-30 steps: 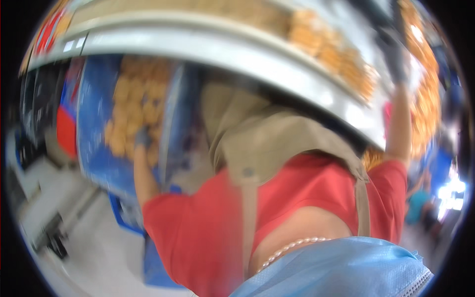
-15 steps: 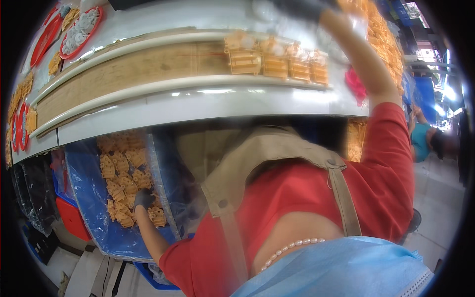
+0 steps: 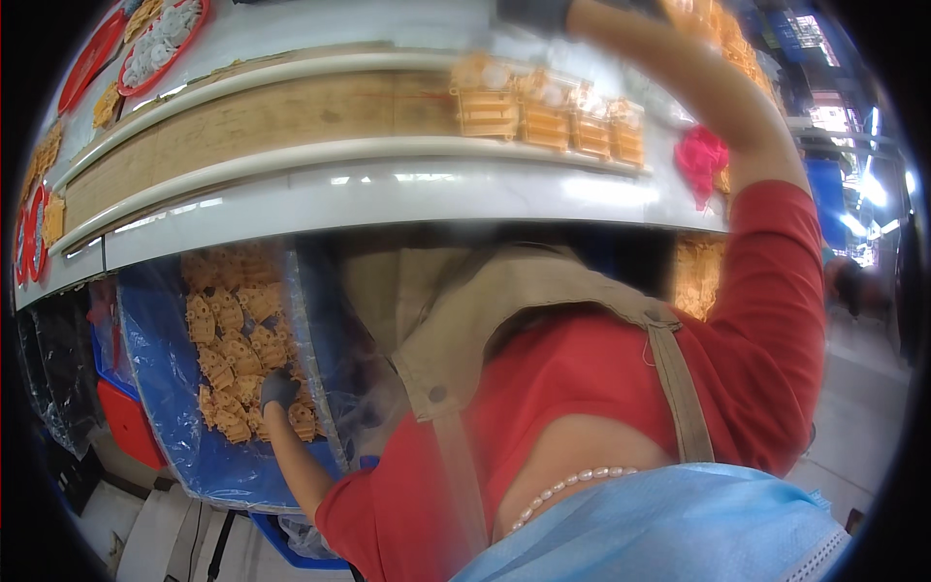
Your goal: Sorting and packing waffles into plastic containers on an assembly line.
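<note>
My left hand [image 3: 279, 389], in a dark glove, is down among orange plastic housings [image 3: 230, 361] piled in a blue, plastic-lined bin [image 3: 175, 388] at the lower left. Its fingers blend into the parts, so its grip is unclear. My right hand [image 3: 533, 14], also gloved dark, reaches to the far side of the bench at the top edge. It is blurred and partly cut off by the frame, and I cannot make out anything in it. Below it, several orange housings [image 3: 543, 112] stand in a row on a wooden strip [image 3: 262, 121] between white rails.
A red plate of white parts [image 3: 160, 50] sits at the far left of the white bench [image 3: 369, 199]. More orange housings [image 3: 727, 44] are heaped at the far right, near a pink cloth [image 3: 700, 165]. A red bin [image 3: 129, 424] stands beside the blue one.
My right hand has swung left along the top of the picture, its arm following. My left hand stays on the pile in the bin. The view has shifted slightly.
</note>
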A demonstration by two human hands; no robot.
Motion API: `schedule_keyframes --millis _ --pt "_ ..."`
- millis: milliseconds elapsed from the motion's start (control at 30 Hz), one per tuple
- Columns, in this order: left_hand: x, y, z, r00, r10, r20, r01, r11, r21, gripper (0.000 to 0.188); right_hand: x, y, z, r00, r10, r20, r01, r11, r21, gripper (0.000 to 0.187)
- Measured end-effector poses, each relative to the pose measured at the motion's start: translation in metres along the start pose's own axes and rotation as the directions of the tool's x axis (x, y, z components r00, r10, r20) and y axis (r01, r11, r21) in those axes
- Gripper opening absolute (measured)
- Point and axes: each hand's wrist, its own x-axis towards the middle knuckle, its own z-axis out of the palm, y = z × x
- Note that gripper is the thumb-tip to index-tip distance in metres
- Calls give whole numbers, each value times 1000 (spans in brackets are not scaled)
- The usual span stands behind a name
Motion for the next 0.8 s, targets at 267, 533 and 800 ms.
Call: schedule_keyframes --millis 267,533,800 --pt "-5 -4 62 977 24 -213 -117 892 -437 34 -56 18 54 990 122 73 -139 937 319 16" --pt "-7 -152 -1 979 -88 -182 -82 649 -756 17 27 -31 -35 779 625 -48 -246 375 894 19" --pt "5 -291 -9 823 -8 -568 -483 515 -708 14 88 -47 -99 457 779 -430 -48 504 862 15"
